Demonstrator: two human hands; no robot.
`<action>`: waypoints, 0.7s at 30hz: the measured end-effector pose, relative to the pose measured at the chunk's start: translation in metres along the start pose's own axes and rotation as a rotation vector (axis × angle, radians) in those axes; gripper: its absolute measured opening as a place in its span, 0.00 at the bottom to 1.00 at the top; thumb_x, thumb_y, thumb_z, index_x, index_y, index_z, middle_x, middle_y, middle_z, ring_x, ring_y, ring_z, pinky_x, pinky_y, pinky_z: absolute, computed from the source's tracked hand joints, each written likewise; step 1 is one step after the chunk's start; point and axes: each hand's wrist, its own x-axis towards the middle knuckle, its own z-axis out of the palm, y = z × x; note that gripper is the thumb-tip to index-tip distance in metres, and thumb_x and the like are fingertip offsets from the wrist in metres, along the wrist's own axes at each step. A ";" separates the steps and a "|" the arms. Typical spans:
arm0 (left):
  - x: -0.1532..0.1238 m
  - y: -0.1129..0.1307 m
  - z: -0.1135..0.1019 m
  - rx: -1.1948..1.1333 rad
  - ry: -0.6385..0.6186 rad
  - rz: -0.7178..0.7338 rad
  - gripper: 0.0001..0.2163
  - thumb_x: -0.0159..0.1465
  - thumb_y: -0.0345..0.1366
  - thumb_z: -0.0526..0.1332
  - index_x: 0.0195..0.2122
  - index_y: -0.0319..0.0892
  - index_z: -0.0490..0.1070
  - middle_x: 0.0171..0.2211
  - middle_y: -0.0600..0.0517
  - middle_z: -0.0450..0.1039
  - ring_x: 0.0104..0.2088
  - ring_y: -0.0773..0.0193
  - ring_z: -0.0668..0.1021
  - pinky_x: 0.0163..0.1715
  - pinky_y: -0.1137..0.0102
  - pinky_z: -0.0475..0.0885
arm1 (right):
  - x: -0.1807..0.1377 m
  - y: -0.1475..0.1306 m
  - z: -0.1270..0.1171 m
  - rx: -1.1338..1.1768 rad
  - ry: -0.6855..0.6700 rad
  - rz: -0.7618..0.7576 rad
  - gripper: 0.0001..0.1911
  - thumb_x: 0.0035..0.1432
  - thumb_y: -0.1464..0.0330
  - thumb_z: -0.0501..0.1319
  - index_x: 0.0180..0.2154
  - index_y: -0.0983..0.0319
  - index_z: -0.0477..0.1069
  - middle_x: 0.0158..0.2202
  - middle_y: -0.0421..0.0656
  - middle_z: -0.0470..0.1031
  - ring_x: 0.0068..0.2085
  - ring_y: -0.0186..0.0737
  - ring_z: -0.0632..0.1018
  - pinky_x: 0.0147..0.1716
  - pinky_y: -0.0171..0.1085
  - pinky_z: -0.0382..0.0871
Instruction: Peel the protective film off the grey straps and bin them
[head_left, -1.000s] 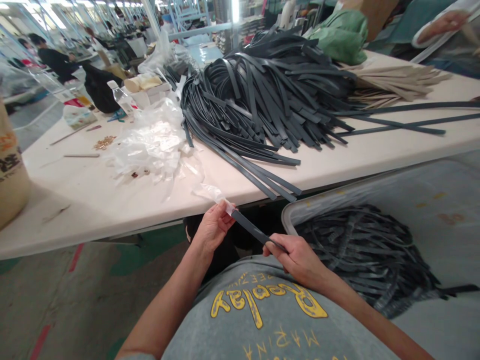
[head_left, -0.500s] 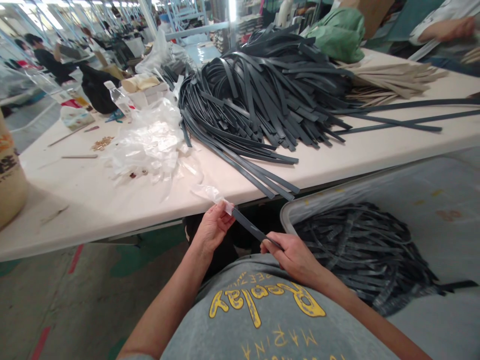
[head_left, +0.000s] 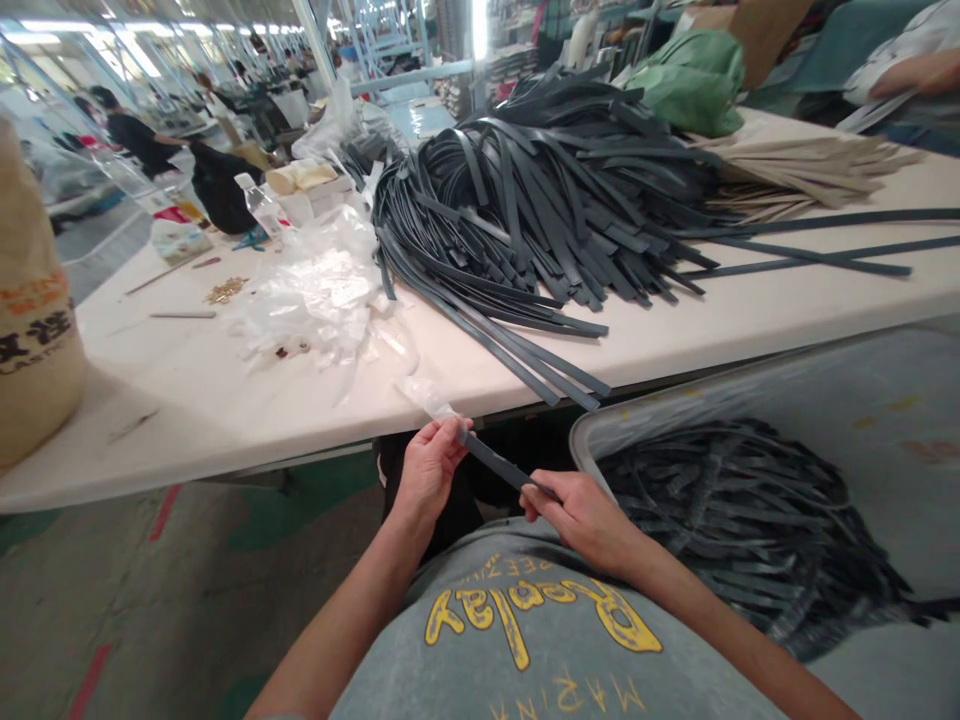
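Note:
My left hand (head_left: 429,467) pinches the end of a dark grey strap (head_left: 495,463) together with a clear plastic sleeve (head_left: 426,396) that sticks up from that end. My right hand (head_left: 579,515) grips the same strap lower down, close to my grey shirt. Both hands sit just below the front edge of the white table (head_left: 225,410). A large pile of dark straps (head_left: 540,190) lies on the table beyond them.
A grey bin (head_left: 592,432) at my right holds more dark straps (head_left: 742,520). Crumpled clear plastic bags (head_left: 315,290) lie left of the pile. A tan sack (head_left: 34,300) stands at far left. Beige strips (head_left: 802,165) and a green bag (head_left: 690,70) lie behind; other people work nearby.
The view has shifted slightly. Both hands keep their hold on the strap, and the left hand has drawn in a little along it.

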 end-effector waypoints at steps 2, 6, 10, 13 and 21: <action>-0.002 -0.002 0.002 -0.017 0.010 -0.005 0.20 0.43 0.43 0.77 0.32 0.37 0.77 0.31 0.49 0.80 0.30 0.66 0.79 0.34 0.71 0.73 | -0.001 0.001 0.001 0.015 0.005 0.008 0.18 0.67 0.63 0.51 0.29 0.61 0.72 0.28 0.42 0.77 0.30 0.37 0.76 0.32 0.34 0.65; -0.006 -0.005 0.007 -0.072 0.016 -0.041 0.19 0.43 0.42 0.77 0.31 0.38 0.76 0.28 0.52 0.79 0.28 0.67 0.79 0.33 0.72 0.73 | 0.000 0.005 0.006 0.080 0.068 0.051 0.17 0.67 0.63 0.51 0.31 0.62 0.71 0.29 0.41 0.77 0.23 0.33 0.72 0.26 0.32 0.64; -0.005 -0.004 0.006 -0.095 0.035 -0.072 0.18 0.42 0.41 0.77 0.29 0.39 0.75 0.27 0.52 0.79 0.27 0.67 0.79 0.32 0.72 0.73 | 0.000 0.003 0.007 0.065 0.035 0.050 0.17 0.67 0.63 0.51 0.30 0.62 0.71 0.28 0.40 0.76 0.22 0.31 0.71 0.24 0.31 0.63; -0.004 -0.006 0.002 -0.089 0.052 -0.040 0.18 0.43 0.41 0.77 0.31 0.38 0.76 0.29 0.50 0.80 0.27 0.67 0.79 0.32 0.73 0.73 | -0.002 -0.002 0.007 0.065 -0.007 0.033 0.18 0.67 0.63 0.51 0.30 0.62 0.72 0.28 0.41 0.77 0.22 0.32 0.72 0.23 0.31 0.63; -0.024 -0.033 0.013 -0.009 -0.193 -0.108 0.16 0.49 0.45 0.74 0.28 0.36 0.76 0.22 0.52 0.74 0.21 0.69 0.73 0.24 0.73 0.68 | 0.023 -0.007 0.011 0.207 0.038 0.051 0.23 0.67 0.55 0.48 0.31 0.63 0.71 0.27 0.42 0.75 0.19 0.32 0.69 0.19 0.31 0.63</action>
